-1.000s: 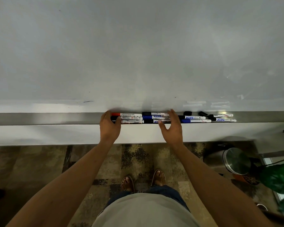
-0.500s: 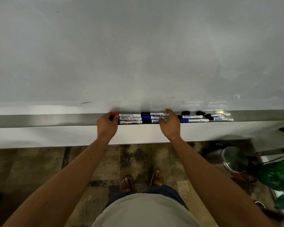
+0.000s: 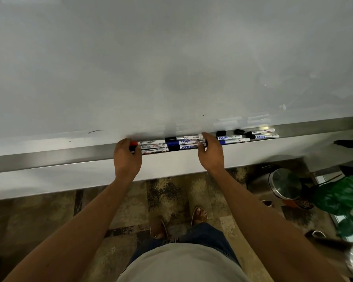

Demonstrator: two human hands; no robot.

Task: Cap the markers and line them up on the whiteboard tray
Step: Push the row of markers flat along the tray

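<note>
A steel tray [image 3: 49, 157] runs along the foot of the whiteboard [image 3: 171, 58]. Several capped markers [image 3: 171, 144] lie in it in tight rows, one with a red cap [image 3: 133, 143], the others with blue and black caps. My left hand [image 3: 126, 157] presses against the left ends of this bundle. My right hand [image 3: 211, 153] cups its right ends. Further right lie more markers [image 3: 230, 139], two of them [image 3: 265, 133] near loose black caps [image 3: 239, 131].
Below the tray is a white wall strip, then patterned carpet with my sandalled feet [image 3: 200, 214]. A steel pedal bin [image 3: 283, 186] and a green plant [image 3: 342, 196] stand at the right. A dark object [image 3: 348, 144] pokes in at the right edge.
Both hands have closed in on the ends of the marker bundle, squeezing it together lengthwise. The camera has tilted, so the tray now slopes up to the right.
</note>
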